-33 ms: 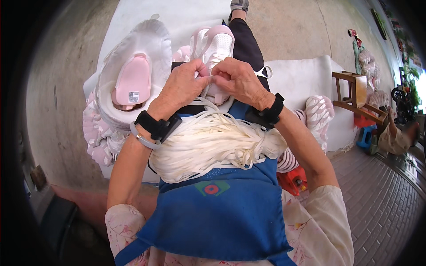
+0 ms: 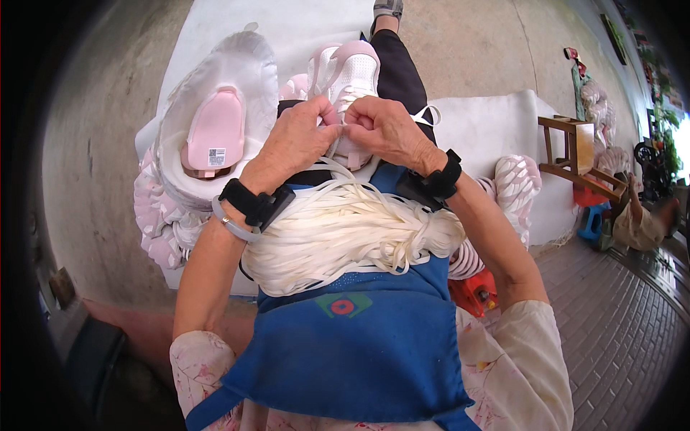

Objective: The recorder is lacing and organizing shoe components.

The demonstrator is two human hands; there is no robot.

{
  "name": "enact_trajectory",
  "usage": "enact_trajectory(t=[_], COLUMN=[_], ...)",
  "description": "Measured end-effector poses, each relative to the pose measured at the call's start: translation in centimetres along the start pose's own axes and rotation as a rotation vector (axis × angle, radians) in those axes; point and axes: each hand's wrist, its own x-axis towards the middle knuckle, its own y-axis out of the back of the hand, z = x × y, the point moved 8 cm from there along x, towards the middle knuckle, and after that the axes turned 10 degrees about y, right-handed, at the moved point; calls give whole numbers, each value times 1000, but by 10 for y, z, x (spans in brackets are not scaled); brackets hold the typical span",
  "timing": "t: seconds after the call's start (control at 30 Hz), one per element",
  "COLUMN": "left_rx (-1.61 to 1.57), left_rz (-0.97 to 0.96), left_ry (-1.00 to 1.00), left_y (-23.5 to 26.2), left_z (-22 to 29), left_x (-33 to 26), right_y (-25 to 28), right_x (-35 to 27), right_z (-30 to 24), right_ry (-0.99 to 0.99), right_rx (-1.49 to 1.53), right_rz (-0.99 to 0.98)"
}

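Note:
Both my hands meet over a white and pink sneaker [image 2: 361, 70] that sits on my lap with its toe pointing away from me. My left hand [image 2: 305, 133] is closed in a pinch at the shoe's throat, around a white shoelace [image 2: 427, 115]. Close against it, my right hand [image 2: 388, 129] is closed with its fingers curled in, also at the lace; the fingertips partly hide it. A loop of that lace sticks out beyond the right hand. Across my blue apron lies a thick bundle of off-white shoelaces [image 2: 345, 237]. A second sneaker [image 2: 320, 68] stands beside the first.
To the left, a pink insole-shaped piece [image 2: 215, 129] lies in a white lined holder [image 2: 251, 68], above a pile of pink and white shoes [image 2: 158, 223]. More shoes [image 2: 516, 190] lie at right, near a wooden stool [image 2: 578, 147]. Another person [image 2: 640, 223] is at far right.
The fingers of my right hand have curled in a little more, and the hand has shifted slightly. My left hand and the sneaker look the same.

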Motion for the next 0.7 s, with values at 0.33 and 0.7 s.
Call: enact_trajectory(t=[0.33, 0.7], left_rx=[50, 66], left_rz=[60, 5], left_ry=[-25, -186], left_y=[4, -10], left_z=[10, 20], left_x=[-1, 11], right_y=[-7, 20], right_x=[-7, -1], right_z=[7, -31], right_ry=[-223, 315], right_rx=[289, -439], right_rz=[-332, 48])
